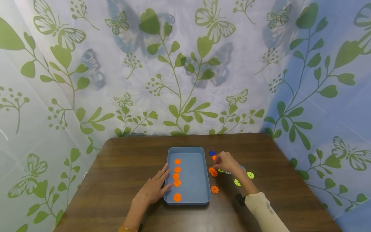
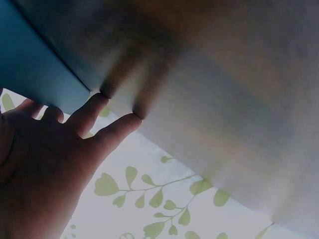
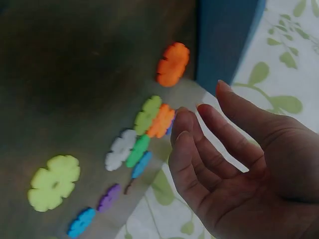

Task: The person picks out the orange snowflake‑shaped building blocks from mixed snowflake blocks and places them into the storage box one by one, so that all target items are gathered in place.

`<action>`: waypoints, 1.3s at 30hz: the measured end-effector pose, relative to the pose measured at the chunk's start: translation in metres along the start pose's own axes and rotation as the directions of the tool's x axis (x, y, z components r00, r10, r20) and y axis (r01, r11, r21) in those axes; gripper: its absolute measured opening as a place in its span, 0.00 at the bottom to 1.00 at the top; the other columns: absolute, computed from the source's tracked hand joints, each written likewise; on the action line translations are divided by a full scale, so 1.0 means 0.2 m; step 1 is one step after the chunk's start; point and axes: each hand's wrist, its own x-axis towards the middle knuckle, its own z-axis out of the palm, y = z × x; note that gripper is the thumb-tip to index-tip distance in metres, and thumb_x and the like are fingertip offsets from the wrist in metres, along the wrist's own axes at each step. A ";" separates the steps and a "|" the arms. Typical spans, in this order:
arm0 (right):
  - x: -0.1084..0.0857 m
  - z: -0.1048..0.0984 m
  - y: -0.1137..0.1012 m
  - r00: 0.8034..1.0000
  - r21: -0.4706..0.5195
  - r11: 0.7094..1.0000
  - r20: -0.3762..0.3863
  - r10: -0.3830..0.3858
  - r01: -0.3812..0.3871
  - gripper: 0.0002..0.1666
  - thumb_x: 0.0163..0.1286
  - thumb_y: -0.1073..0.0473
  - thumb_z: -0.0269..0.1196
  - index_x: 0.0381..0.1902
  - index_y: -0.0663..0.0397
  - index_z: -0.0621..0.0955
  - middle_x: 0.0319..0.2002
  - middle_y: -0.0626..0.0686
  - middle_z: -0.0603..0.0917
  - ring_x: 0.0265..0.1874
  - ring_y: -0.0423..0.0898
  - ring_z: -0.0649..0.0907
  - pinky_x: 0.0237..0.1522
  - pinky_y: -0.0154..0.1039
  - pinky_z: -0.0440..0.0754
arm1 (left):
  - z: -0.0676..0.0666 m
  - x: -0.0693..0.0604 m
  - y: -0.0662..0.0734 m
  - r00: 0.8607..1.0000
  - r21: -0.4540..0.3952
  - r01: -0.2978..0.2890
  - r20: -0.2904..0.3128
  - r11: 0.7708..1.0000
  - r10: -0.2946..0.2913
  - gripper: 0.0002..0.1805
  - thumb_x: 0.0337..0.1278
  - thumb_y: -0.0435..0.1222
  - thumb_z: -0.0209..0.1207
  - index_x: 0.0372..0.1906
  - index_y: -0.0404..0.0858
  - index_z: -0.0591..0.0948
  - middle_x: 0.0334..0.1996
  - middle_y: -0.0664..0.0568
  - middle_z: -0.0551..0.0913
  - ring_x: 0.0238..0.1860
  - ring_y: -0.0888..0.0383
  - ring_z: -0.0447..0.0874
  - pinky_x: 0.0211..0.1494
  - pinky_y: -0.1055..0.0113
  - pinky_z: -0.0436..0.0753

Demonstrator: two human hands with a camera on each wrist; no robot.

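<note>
A blue-grey tray point(image 1: 195, 180) lies on the table with several orange flower-shaped discs point(image 1: 177, 176) in a column along its left side. My left hand point(image 1: 152, 189) rests at the tray's left wall, fingers spread, thumb reaching over the rim; in the left wrist view the fingers point(image 2: 84, 117) touch the wall and table. My right hand point(image 1: 227, 161) is right of the tray, by orange discs point(image 1: 213, 172). In the right wrist view, the right hand point(image 3: 234, 154) has its fingers loosely bent, thumb apart, and nothing shows between them.
Right of the tray lie more flower discs: dark blue point(image 1: 212, 153), yellow-green point(image 1: 250, 175) and a lone orange disc point(image 1: 214, 189). The right wrist view adds white point(image 3: 120, 149), green point(image 3: 138, 151) and purple point(image 3: 108, 197) ones. A patterned curtain point(image 1: 185, 80) stands behind the table.
</note>
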 end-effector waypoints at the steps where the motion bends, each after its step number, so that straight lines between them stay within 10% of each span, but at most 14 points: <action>1: 0.00 0.01 0.01 1.000 -0.016 1.000 -0.004 0.000 0.000 0.07 0.65 0.64 0.79 0.33 0.59 0.89 0.30 0.50 0.86 0.29 0.47 0.83 0.35 0.42 0.88 | 0.00 0.00 0.00 1.000 -0.001 -0.001 0.000 1.000 0.001 0.39 0.81 0.51 0.59 0.85 0.39 0.64 0.89 0.48 0.51 0.82 0.33 0.61 0.72 0.19 0.60; 39: -0.03 0.10 0.01 0.998 0.007 0.999 -0.045 0.045 -0.044 0.13 0.59 0.71 0.80 0.25 0.57 0.85 0.25 0.50 0.82 0.21 0.45 0.82 0.25 0.40 0.84 | 0.01 0.01 -0.01 1.000 0.017 0.008 -0.003 1.000 -0.008 0.39 0.81 0.51 0.59 0.85 0.39 0.63 0.89 0.48 0.51 0.82 0.32 0.61 0.73 0.19 0.60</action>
